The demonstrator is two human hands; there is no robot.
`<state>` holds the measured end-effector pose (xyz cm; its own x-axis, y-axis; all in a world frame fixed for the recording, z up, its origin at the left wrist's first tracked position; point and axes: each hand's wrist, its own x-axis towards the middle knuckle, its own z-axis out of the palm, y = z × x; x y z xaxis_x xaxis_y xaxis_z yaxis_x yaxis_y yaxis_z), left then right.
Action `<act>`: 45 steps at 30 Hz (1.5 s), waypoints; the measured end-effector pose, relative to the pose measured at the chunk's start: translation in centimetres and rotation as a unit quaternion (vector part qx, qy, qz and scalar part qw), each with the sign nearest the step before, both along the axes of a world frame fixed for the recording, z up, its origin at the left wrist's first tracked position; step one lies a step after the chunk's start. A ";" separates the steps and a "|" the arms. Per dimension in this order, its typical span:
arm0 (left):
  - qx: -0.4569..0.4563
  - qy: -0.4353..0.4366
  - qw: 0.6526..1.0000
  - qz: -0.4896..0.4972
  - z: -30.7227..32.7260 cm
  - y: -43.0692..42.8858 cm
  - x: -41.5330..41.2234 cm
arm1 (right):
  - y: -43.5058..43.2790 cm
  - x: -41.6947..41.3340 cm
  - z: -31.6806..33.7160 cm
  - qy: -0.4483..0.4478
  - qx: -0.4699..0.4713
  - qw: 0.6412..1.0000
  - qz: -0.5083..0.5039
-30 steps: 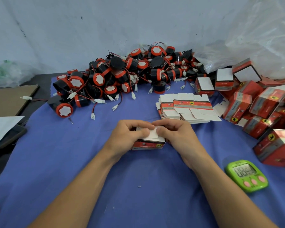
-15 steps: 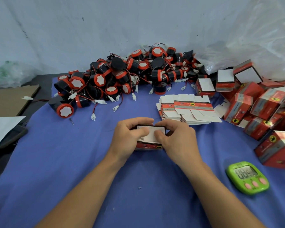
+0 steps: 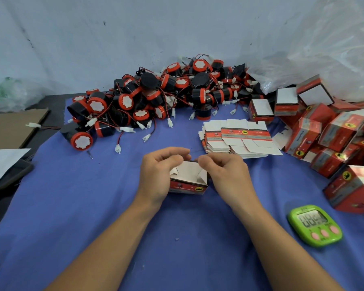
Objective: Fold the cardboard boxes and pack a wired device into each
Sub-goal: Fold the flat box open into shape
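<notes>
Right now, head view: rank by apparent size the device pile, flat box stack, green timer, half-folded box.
1. device pile
2. flat box stack
3. green timer and half-folded box: they look alike, and the box is partly hidden, so I won't rank them.

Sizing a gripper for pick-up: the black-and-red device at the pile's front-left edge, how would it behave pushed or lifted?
The device looks like a rigid cylinder lying on its side, so a push would probably roll it. Wires nearby run into the pile, so lifting may snag neighbours.
</notes>
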<state>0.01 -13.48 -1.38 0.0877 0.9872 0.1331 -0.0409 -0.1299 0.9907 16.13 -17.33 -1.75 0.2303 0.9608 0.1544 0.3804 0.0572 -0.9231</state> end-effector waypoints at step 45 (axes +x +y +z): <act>-0.026 0.083 0.996 0.003 0.8 2.3 -0.6 | -1.2 -0.9 1.1 -0.223 0.185 0.955 0.061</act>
<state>-0.64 -11.16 -0.57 0.0987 0.9930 0.0652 0.1244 -0.0773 0.9892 15.20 -18.49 -0.68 -0.0476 0.8364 0.5461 0.7007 0.4175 -0.5785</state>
